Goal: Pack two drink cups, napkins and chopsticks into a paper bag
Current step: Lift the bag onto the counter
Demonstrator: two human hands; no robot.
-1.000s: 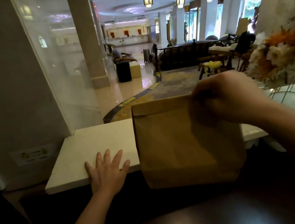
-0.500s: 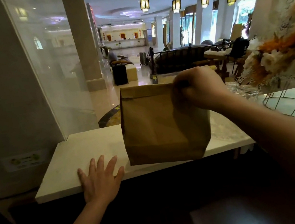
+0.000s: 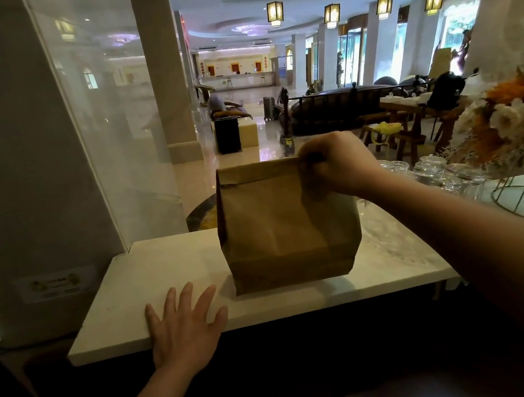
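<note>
Lobby gleams beyond a white stone ledge (image 3: 163, 277). Paper bag (image 3: 286, 225) stands upright mid-ledge, top folded shut, creased matte brown. Right hand (image 3: 335, 165) pinches that fold at two o'clock, steadying it. Left hand (image 3: 181, 326), at seven o'clock, lies flat, fingers spread, bracing on the edge, I reckon.

We are viewing a lobby | pendant lanterns (image 3: 275, 11) glowing overhead | polished floor (image 3: 271, 148) reflecting light | square column (image 3: 163, 69) standing left | dark sofa (image 3: 335, 109) sitting beyond | bright windows (image 3: 464, 26) admitting daylight.
</note>
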